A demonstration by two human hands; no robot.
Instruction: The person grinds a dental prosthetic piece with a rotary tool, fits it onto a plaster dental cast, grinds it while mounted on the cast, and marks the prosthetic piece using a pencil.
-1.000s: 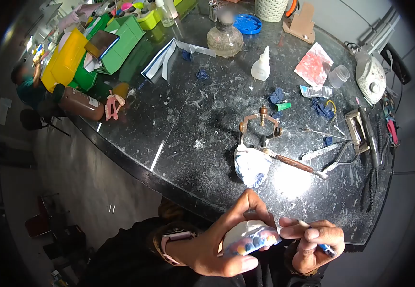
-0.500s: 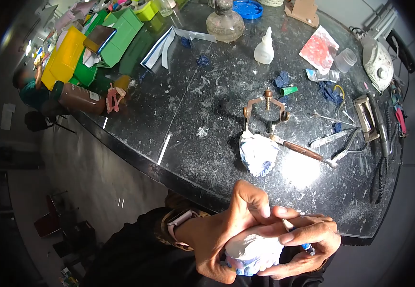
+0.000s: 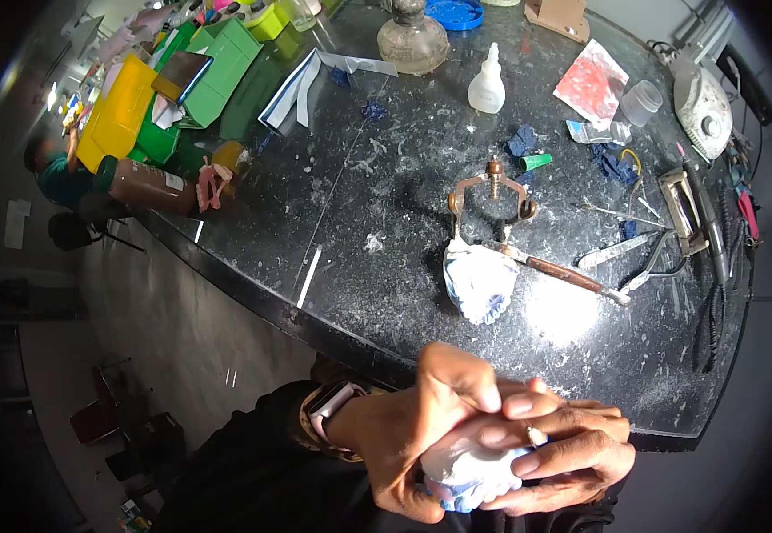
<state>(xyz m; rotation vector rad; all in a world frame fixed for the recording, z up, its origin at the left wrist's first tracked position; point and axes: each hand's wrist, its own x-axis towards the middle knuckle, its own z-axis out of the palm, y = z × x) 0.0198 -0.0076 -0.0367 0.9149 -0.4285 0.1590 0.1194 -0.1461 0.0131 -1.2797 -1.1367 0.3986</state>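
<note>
Plaster cast [image 3: 468,469], white with blue along its lower rim, sits between both hands, on the person's side of the near edge of the surface [image 3: 368,293], above dark clothing. The left hand [image 3: 408,435] curls around the cast's left side; the right hand [image 3: 577,453] presses against its right side, a slim tool [image 3: 537,436] pinched among the fingers with its pale tip showing.

If the left hand's hold loosens, the rounded cast could tip and fall short of the surface. A careless forward reach could knock the second cast [image 3: 481,284], at the foot of a hinged metal frame [image 3: 494,182]. Farther right, the tool's tip could nick the held plaster should the right fingers roll or squeeze unevenly.

Among the containers, leftmost is a yellow bin [image 3: 119,111], its inside hidden from this angle. Next comes a jar [image 3: 150,186] of reddish-brown contents, then a green bin [image 3: 226,75] whose load I cannot make out. A glass vessel [image 3: 412,46] looks cloudy, its contents unclear. A blue tray [image 3: 455,14] is cut off by the view. The white squeeze bottle [image 3: 487,91] hides its fill level, and the clear cup [image 3: 641,103] shows nothing identifiable inside.
</note>
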